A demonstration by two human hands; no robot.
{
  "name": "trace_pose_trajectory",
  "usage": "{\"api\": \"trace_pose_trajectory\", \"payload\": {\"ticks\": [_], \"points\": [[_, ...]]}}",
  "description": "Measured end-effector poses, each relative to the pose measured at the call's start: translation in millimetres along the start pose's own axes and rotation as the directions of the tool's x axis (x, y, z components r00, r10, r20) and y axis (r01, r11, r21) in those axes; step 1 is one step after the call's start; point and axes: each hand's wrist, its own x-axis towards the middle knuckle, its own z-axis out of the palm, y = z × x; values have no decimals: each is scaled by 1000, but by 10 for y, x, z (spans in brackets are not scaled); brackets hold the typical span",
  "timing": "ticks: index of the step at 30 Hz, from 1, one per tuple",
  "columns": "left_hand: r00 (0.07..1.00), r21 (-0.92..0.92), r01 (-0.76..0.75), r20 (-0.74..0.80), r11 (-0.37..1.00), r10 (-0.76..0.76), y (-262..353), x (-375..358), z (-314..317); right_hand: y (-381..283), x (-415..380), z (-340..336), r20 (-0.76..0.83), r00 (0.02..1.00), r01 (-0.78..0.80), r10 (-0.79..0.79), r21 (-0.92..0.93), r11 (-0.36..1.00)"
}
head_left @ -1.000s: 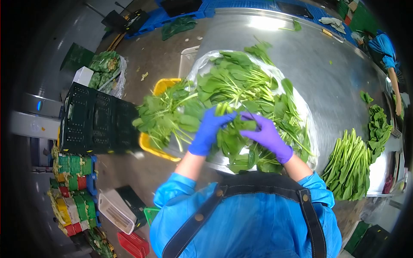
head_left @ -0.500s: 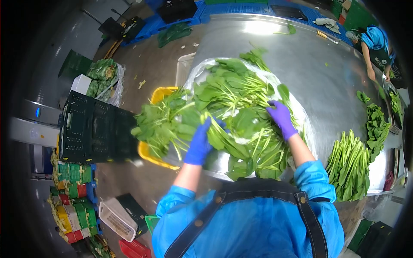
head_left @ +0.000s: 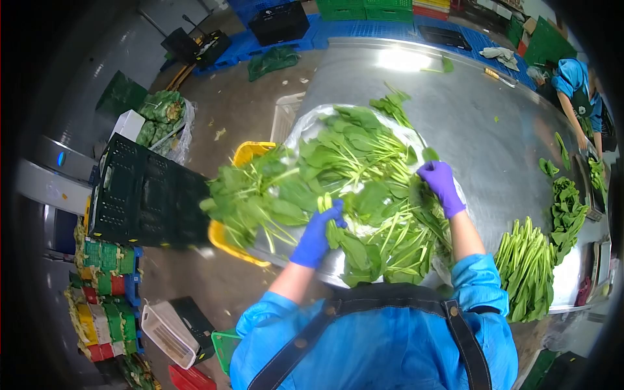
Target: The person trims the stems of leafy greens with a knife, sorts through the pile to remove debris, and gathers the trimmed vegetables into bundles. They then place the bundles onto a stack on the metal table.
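Observation:
My left hand [head_left: 318, 234], in a blue-violet glove, is closed around the pale stems of a small bunch of leafy greens [head_left: 354, 250], whose leaves spread toward the lower right. My right hand [head_left: 442, 187], in a purple glove, is at the right edge of the pile with fingers curled together. A leaf shows beside its fingertips, but what they grip is hidden. Between and beyond both hands a large heap of leafy greens [head_left: 354, 146] lies on clear plastic sheeting [head_left: 312, 120]. More greens [head_left: 250, 195] lie over a yellow crate [head_left: 237, 246] on the left.
The metal table [head_left: 468, 110] carries a neat stack of greens [head_left: 526, 270] at right and a knife [head_left: 499, 77] at the far edge. A co-worker's arm [head_left: 572, 120] reaches in at far right. Dark crates [head_left: 149, 195] stand left; a white basket [head_left: 172, 331] is on the floor.
The view has tilted, so the scene sits lower. My left hand has moved slightly right with its bunch. My right hand's fingers, more spread before, have curled in at the pile's edge.

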Motion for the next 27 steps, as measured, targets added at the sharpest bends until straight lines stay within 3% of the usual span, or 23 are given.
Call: {"api": "trace_pose_trajectory", "payload": {"ticks": [1,4,5,7,9,11,13,14,18,21,25,27], "points": [[1000,10,11,-12,1000,-11,-8,10,20,-31,-44,-85,-22,998,48,-51,-116,992],[999,64,41,-30,997,-39,-23,-51,137,-183,-228,-154,17,999,49,-46,-209,977],[998,105,53,-38,993,-50,-21,-51,193,-134,-245,-73,11,999,54,-53,-208,977],[999,115,35,9,993,-37,-64,-42,212,40,-210,231,36,977,212,-209,-208,955],[999,128,23,43,992,-29,-93,-57,224,-9,-181,513,194,952,267,-238,-139,954],[1000,88,28,2,996,-28,-101,-83,241,-41,-123,866,230,928,325,-293,-114,939],[999,70,37,-14,997,-36,-127,-100,186,-57,-64,1213,89,940,342,-331,-301,890],[998,42,59,-17,997,-59,-135,-123,151,-18,-9,1392,14,894,424,-447,-342,838],[998,-7,61,-21,998,-62,-210,-152,-40,-334,63,1717,96,933,343,-346,-526,779],[997,-28,74,-17,997,-75,-299,-90,-185,-243,245,1818,76,865,430,-497,-624,653],[995,-42,92,-26,995,-93,-301,-40,-195,-316,529,1590,173,819,527,-547,-603,599],[994,-54,104,-33,993,-106,-298,-26,-179,-456,539,1428,184,838,515,-513,-577,634]]}}
